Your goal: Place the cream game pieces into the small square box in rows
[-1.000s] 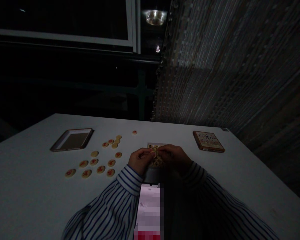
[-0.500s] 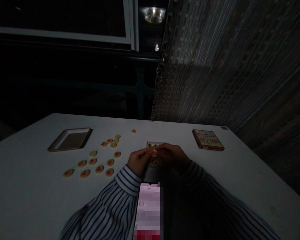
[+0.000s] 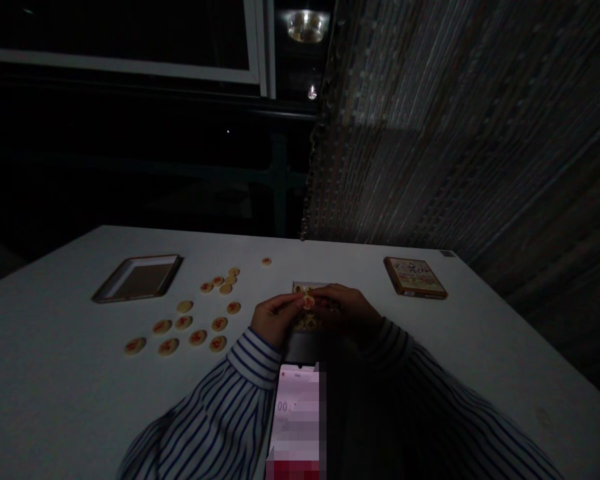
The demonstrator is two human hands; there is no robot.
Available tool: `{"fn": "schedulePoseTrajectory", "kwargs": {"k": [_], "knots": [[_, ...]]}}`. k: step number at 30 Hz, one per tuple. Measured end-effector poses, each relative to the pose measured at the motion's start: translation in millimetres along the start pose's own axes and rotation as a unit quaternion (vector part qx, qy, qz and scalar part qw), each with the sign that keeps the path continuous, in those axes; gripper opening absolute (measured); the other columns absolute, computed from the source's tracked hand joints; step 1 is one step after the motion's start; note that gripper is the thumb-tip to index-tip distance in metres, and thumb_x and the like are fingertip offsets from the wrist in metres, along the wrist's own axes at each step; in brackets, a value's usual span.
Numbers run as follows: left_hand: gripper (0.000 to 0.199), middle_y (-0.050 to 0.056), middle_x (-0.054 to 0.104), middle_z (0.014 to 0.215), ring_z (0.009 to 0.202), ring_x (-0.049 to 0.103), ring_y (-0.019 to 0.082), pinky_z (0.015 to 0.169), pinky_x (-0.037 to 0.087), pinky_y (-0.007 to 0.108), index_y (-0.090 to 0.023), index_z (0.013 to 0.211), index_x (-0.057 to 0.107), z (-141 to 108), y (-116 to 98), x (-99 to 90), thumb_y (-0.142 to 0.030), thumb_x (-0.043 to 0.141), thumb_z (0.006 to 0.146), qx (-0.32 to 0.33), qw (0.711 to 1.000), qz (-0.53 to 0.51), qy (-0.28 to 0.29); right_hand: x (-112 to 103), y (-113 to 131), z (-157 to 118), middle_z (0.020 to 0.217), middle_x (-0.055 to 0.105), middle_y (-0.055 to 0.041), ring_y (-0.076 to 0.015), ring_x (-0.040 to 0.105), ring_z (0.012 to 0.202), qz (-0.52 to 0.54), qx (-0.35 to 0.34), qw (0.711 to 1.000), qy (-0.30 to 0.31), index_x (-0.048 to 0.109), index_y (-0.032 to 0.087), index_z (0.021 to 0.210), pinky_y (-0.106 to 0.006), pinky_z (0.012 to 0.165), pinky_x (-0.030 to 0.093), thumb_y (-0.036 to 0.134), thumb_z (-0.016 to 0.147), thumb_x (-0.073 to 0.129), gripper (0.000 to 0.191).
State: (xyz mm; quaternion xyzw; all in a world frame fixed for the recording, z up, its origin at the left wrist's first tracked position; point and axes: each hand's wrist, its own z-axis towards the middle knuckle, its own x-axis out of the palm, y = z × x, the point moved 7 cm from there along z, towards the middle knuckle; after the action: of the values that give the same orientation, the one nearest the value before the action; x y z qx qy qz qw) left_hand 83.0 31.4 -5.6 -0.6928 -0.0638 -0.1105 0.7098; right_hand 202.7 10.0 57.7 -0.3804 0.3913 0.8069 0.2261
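Over a small open box (image 3: 325,285), my left hand (image 3: 276,320) and my right hand (image 3: 349,312) meet with fingers closed on a round Chinese chess piece (image 3: 309,303). Its red-marked face is turned towards me. My left thumb and fingers pinch the left side; the fingers of my right hand reach its upper right. Other pieces with dark characters (image 3: 311,321) lie in the box, partly hidden by my hands. To the left, several loose Chinese chess pieces (image 3: 198,337) are spread on the white table (image 3: 80,373), most of them red-marked, a few showing plain faces.
An open tray-like box part (image 3: 97,293) lies at the far left. A closed box with a printed lid (image 3: 417,275) is at the right. A lit phone (image 3: 295,417) lies between my forearms. Behind the table hangs a string curtain (image 3: 380,180).
The piece between my hands now faces me more fully, its red character clearer. My hands have barely shifted, and the whole view has moved slightly.
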Motion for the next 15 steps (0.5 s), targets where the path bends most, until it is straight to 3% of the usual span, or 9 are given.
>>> {"fn": "schedulePoseTrajectory", "kwargs": {"k": [6, 15], "knots": [[0.026, 0.007, 0.068, 0.075, 0.07, 0.061, 0.017, 0.072, 0.049, 0.031, -0.012, 0.075, 0.067, 0.0, -5.5, -1.2, -0.029, 0.066, 0.056, 0.017, 0.998, 0.056, 0.002, 0.5, 7.7, 0.5, 0.091, 0.061, -0.0062, -0.0152, 0.053, 0.084, -0.082, -0.054, 0.995, 0.005, 0.056, 0.016, 0.096, -0.029, 0.075, 0.04, 0.03, 0.074, 0.05, 0.027], [0.028, 0.007, 0.068, 0.074, 0.07, 0.061, 0.017, 0.07, 0.049, 0.029, -0.012, 0.076, 0.066, -0.3, -4.8, 0.4, -0.032, 0.065, 0.057, 0.023, 0.998, 0.064, 0.019, 6.0, 2.1, -1.0, 0.094, 0.06, -0.0038, -0.0158, 0.051, 0.084, -0.132, -0.042, 0.99, 0.03, 0.055, 0.02, 0.099, -0.029, 0.074, 0.036, 0.035, 0.078, 0.043, 0.028]]}}
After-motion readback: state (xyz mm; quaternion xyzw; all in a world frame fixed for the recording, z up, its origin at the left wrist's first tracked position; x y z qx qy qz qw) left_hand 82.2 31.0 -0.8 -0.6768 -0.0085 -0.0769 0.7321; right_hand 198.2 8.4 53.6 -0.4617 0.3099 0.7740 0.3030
